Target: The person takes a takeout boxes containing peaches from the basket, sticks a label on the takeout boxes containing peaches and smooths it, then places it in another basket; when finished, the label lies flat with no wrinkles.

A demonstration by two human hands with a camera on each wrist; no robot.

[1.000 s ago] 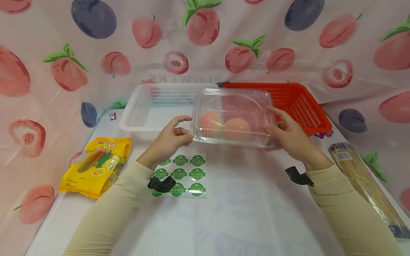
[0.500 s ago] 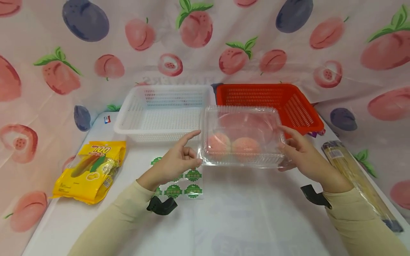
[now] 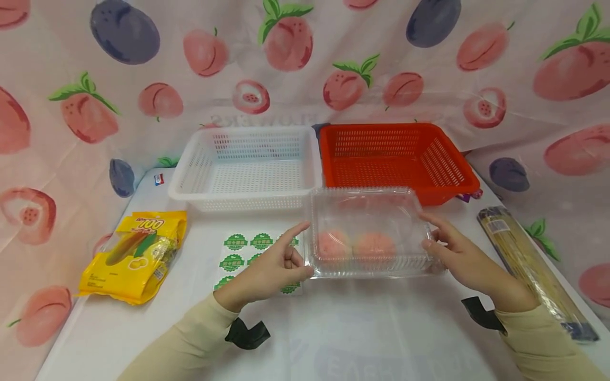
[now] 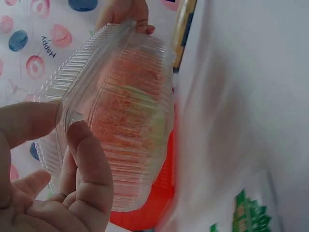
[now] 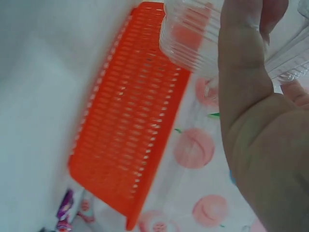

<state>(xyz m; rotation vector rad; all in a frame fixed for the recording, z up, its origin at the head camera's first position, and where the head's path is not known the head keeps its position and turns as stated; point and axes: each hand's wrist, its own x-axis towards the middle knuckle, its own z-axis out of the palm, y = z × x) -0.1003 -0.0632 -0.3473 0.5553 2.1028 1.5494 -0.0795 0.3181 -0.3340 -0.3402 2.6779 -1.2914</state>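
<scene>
Both hands hold the clear clamshell box (image 3: pixel 369 233) by its ends, left hand (image 3: pixel 274 267) pinching the rim, right hand (image 3: pixel 457 254) gripping the other side; two peaches (image 3: pixel 355 244) inside, just before the red basket (image 3: pixel 395 153), beside the sticker sheet (image 3: pixel 248 248)

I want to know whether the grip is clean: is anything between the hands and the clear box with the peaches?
Nothing visible. The left hand pinches the clear box at its left rim, and the right hand holds its right edge. The sticker sheet lies under the left hand, not between it and the box.
</scene>
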